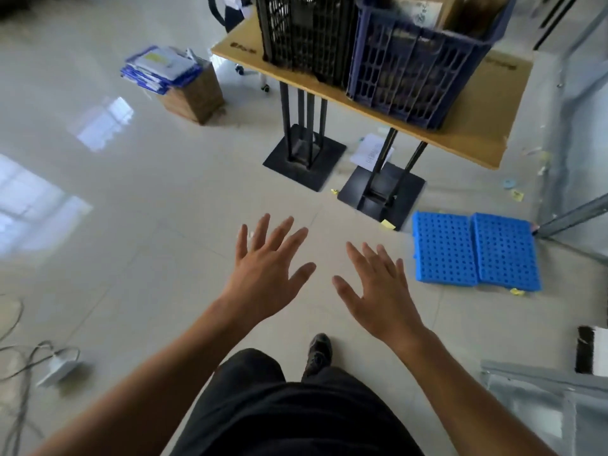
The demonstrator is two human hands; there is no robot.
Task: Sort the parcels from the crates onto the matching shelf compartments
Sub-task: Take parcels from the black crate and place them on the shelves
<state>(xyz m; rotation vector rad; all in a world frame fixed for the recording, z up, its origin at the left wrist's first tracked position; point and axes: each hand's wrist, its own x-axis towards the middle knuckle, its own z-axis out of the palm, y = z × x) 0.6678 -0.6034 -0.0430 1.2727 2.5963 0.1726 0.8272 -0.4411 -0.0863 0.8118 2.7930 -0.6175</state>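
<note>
Power adapter (57, 365): white, on the tiled floor at far left, its grey cables cut off by the frame edge.
Flat mailers (161, 69): a blue-and-white stack on a cardboard box (194, 97); the labels are too blurred to read.
Left hand (266, 274): held out palm down over the floor, fingers straight and spread, gripping nothing.
Black crate (302, 34): on the table (477, 126), its top cut off; the contents are too dark to make out.
Right hand (378, 291): beside the left, apart from it, fingers splayed, holding nothing.
Blue crate (411, 67): touching the black crate's right side, rim partly out of frame.
Parcels (460, 11): inside the blue crate; a brown cardboard one shows at the top, others are only dim shapes through the lattice.
Blue perforated panels (475, 250): two, side by side on the floor.
Shelf frame (572, 212): grey metal at the right edge, compartments out of view.
</note>
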